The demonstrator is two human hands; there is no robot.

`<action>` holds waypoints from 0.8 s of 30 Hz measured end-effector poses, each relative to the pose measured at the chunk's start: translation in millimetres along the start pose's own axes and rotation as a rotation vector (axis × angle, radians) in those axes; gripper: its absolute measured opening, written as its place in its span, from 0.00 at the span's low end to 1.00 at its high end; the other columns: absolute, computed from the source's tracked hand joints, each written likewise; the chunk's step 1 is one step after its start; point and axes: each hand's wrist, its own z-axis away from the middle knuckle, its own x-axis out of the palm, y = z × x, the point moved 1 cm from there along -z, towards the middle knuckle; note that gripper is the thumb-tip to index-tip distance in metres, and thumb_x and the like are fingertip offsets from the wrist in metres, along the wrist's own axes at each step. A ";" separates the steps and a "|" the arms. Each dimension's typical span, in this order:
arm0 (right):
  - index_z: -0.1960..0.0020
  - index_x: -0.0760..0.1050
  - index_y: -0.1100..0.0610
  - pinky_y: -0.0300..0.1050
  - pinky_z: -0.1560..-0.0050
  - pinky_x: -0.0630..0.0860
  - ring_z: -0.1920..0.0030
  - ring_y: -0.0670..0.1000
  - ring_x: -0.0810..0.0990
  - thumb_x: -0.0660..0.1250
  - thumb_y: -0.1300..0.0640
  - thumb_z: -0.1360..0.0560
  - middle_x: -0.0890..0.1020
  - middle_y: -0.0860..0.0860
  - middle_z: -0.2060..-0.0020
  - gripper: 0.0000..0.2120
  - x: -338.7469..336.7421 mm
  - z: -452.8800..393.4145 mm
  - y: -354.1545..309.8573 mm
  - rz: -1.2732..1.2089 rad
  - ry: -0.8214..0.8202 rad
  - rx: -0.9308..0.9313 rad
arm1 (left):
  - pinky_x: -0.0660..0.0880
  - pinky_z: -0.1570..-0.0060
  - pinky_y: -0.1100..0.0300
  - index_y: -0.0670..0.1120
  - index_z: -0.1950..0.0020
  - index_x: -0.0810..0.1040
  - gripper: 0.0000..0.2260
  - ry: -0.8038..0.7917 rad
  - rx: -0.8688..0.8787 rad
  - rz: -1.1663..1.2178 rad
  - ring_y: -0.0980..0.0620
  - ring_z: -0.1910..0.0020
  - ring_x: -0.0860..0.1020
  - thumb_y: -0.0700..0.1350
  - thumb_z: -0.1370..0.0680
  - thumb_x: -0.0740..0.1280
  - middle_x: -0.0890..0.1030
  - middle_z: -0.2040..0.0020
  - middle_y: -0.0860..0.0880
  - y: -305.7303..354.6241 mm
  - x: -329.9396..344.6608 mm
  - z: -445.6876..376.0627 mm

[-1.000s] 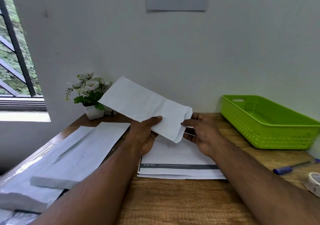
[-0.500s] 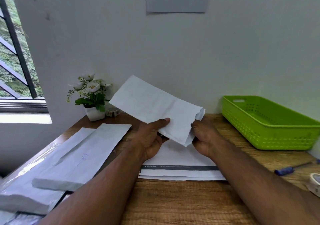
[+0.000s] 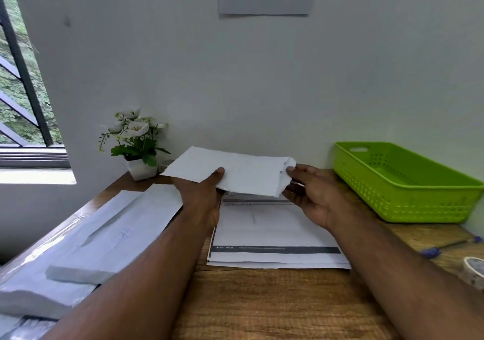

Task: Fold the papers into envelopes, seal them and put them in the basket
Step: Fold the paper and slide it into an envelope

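A white envelope (image 3: 243, 172) hangs nearly level above the desk, its open end to the right with folded paper showing in it. My left hand (image 3: 207, 195) grips its near-left part, thumb on top. My right hand (image 3: 311, 195) holds the open right end with its fingertips. Below lie printed paper sheets (image 3: 272, 235) in a small stack. The green basket (image 3: 408, 185) stands at the back right with nothing visible inside.
A stack of white envelopes (image 3: 104, 237) lies on the left of the wooden desk (image 3: 262, 305). A small potted flower (image 3: 136, 140) stands at the back by the wall. A blue pen (image 3: 445, 248) and a tape roll (image 3: 475, 271) lie at the right edge.
The envelope has come down from a raised, tilted position to nearly level and shifted right. Both hands moved with it, and the view tipped slightly.
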 end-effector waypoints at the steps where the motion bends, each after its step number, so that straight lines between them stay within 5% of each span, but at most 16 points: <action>1: 0.50 0.77 0.60 0.41 0.70 0.79 0.66 0.50 0.82 0.68 0.65 0.25 0.83 0.55 0.59 0.05 -3.0 -0.5 -2.3 0.004 0.026 -0.012 | 0.77 0.45 0.42 0.57 0.27 0.55 0.49 0.091 0.021 -0.101 0.43 0.38 0.77 0.37 0.38 0.80 0.73 0.33 0.44 1.7 -3.8 -3.3; 4: 0.49 0.75 0.59 0.41 0.73 0.79 0.70 0.51 0.81 0.68 0.71 0.27 0.81 0.56 0.59 0.11 -8.5 -0.1 -4.3 0.075 0.090 -0.062 | 0.61 0.28 0.44 0.61 0.23 0.37 0.58 0.280 0.145 -0.627 0.42 0.25 0.59 0.47 0.35 0.80 0.52 0.22 0.44 8.7 -2.2 2.9; 6: 0.42 0.71 0.53 0.47 0.72 0.81 0.69 0.55 0.80 0.68 0.73 0.29 0.79 0.56 0.55 0.22 -14.4 -1.7 -2.9 0.246 0.121 -0.097 | 0.51 0.26 0.46 0.57 0.22 0.40 0.51 0.269 0.357 -0.981 0.42 0.22 0.44 0.45 0.29 0.76 0.40 0.21 0.44 10.1 3.7 13.6; 7: 0.40 0.71 0.51 0.49 0.71 0.81 0.69 0.56 0.79 0.67 0.74 0.30 0.79 0.57 0.55 0.25 -15.9 -1.5 -3.5 0.375 0.113 -0.106 | 0.50 0.26 0.44 0.57 0.21 0.46 0.45 0.216 0.502 -1.160 0.44 0.22 0.42 0.44 0.27 0.73 0.42 0.21 0.45 10.3 7.4 20.8; 9: 0.45 0.75 0.57 0.49 0.70 0.80 0.72 0.57 0.79 0.64 0.72 0.27 0.80 0.60 0.59 0.15 -18.0 -0.7 -6.6 0.593 0.075 -0.091 | 0.54 0.27 0.41 0.58 0.28 0.67 0.28 -0.064 0.718 -1.398 0.49 0.24 0.56 0.46 0.25 0.70 0.62 0.23 0.49 4.3 14.0 31.9; 11: 0.52 0.77 0.64 0.46 0.70 0.78 0.73 0.55 0.79 0.59 0.71 0.24 0.79 0.62 0.64 0.09 -20.6 -1.0 -9.5 0.727 0.029 -0.005 | 0.65 0.32 0.48 0.55 0.41 0.80 0.11 -0.438 0.568 -1.454 0.56 0.37 0.75 0.51 0.23 0.68 0.80 0.39 0.55 -5.2 22.0 42.9; 14: 0.56 0.78 0.64 0.42 0.71 0.75 0.71 0.53 0.77 0.56 0.73 0.25 0.79 0.60 0.65 0.12 -28.8 -1.2 -11.8 0.852 -0.060 0.013 | 0.74 0.42 0.57 0.52 0.48 0.85 0.19 -0.780 0.198 -1.491 0.58 0.46 0.78 0.65 0.29 0.69 0.83 0.46 0.57 -15.4 31.4 64.2; 17: 0.53 0.80 0.59 0.35 0.77 0.71 0.74 0.47 0.75 0.66 0.71 0.28 0.81 0.57 0.65 0.10 -34.7 2.4 -8.6 1.034 -0.133 -0.130 | 0.74 0.40 0.55 0.52 0.45 0.83 0.29 -0.809 0.220 -1.662 0.57 0.43 0.77 0.71 0.37 0.70 0.81 0.43 0.55 -17.7 33.6 69.4; 20: 0.47 0.78 0.54 0.32 0.73 0.69 0.70 0.44 0.75 0.75 0.65 0.33 0.81 0.52 0.63 0.17 -34.7 -2.9 -1.9 1.072 -0.141 -0.300 | 0.73 0.39 0.54 0.51 0.43 0.81 0.27 -0.807 0.275 -1.737 0.55 0.41 0.75 0.68 0.34 0.71 0.79 0.40 0.53 -18.5 35.4 71.7; 24: 0.56 0.79 0.54 0.38 0.63 0.71 0.66 0.45 0.76 0.78 0.62 0.35 0.80 0.48 0.65 0.11 -37.3 -11.7 5.7 1.099 -0.152 -0.403 | 0.73 0.41 0.55 0.52 0.45 0.82 0.20 -0.804 0.317 -1.710 0.55 0.42 0.75 0.63 0.29 0.70 0.80 0.41 0.54 -19.5 35.1 70.0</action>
